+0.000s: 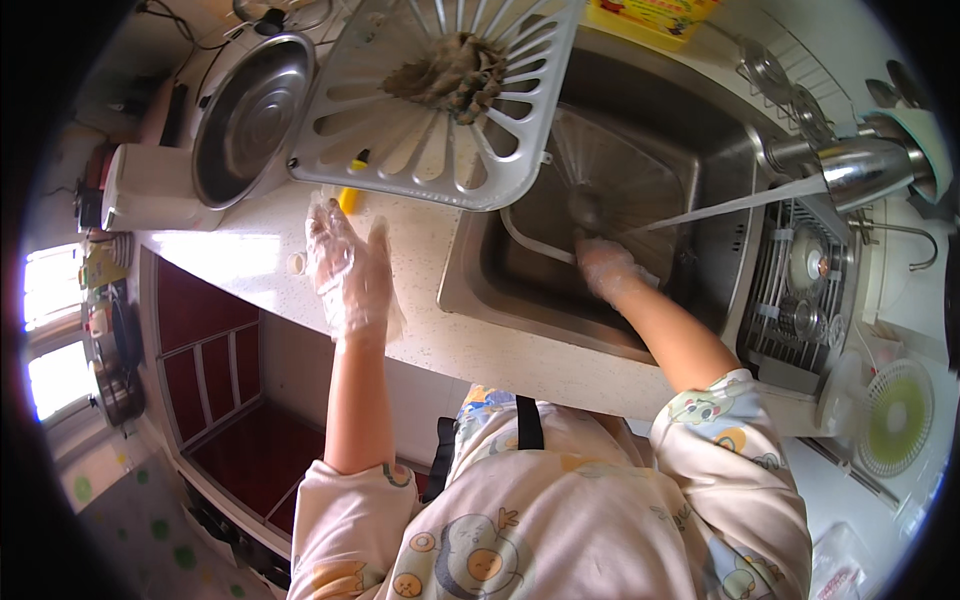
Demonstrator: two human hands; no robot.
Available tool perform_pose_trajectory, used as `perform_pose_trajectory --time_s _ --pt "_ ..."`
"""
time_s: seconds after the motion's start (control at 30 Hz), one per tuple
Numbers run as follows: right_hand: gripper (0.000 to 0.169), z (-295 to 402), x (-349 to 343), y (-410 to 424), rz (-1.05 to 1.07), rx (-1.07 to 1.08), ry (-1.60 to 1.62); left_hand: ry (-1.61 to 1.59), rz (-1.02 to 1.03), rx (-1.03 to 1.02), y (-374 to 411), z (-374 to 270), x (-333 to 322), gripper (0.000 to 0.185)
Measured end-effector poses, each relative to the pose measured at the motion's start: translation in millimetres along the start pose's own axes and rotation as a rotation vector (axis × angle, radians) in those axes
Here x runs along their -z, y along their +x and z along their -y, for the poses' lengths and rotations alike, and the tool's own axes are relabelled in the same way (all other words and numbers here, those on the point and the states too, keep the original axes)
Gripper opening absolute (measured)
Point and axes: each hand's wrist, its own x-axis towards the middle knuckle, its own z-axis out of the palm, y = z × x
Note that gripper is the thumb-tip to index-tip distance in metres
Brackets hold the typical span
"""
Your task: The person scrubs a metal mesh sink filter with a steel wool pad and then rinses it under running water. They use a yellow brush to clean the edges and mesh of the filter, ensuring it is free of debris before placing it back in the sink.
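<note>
My left hand (346, 274), in a clear plastic glove, is raised over the counter with its fingers apart and nothing in it. Just beyond it is a grey grille panel (517, 169) with radiating slots, bearing a crumpled dirty cloth (457, 75). A yellow-and-black object (348, 199) shows partly beneath the panel. My right hand (611, 270), also gloved, reaches into the steel sink (517, 296). Its fingers are blurred at a square-cornered panel (536, 244) lying in the basin; whether they grip it is unclear. Water (735, 205) runs from the faucet (862, 169) into the sink.
A steel basin (255, 120) leans left of the grille, beside a white container (154, 187). Right of the sink stands a dish rack (780, 300) with dishes. A green-and-white fan (896, 416) sits at the far right. Beyond the sink is a yellow package (652, 19).
</note>
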Motion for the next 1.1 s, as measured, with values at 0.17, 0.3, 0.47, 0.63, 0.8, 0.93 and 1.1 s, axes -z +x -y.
perform_pose_trajectory --time_s 0.17,0.3,0.47,0.63,0.8,0.93,1.1 --pt "0.026 -9.6 47.5 -32.1 0.111 -0.026 -0.114 -0.506 0.291 -0.352 -32.3 -42.4 25.3 0.037" --pt "0.024 -7.6 79.0 -61.8 0.226 -0.020 -0.256 -0.824 0.260 -0.618 -31.0 -98.9 19.2 0.034" --pt "0.021 -2.6 70.5 -85.0 0.242 0.000 -0.315 -0.343 0.646 -0.893 1.8 -167.4 -20.5 0.024" --pt "0.018 -13.9 50.2 -96.2 0.117 0.003 -0.225 0.134 1.011 -1.088 21.2 -218.1 -78.4 0.024" --pt "0.010 -19.3 45.5 -97.8 0.013 0.066 -0.122 0.150 1.076 -0.871 10.3 -262.8 -146.8 0.035" --pt "0.012 -16.6 48.2 -96.8 0.127 0.054 -0.126 0.088 0.897 -0.770 5.5 -291.7 -188.0 0.032" --pt "0.013 -11.1 54.5 -98.7 0.159 -0.009 -0.148 -0.044 0.946 -0.664 12.5 -302.6 -187.2 0.027"
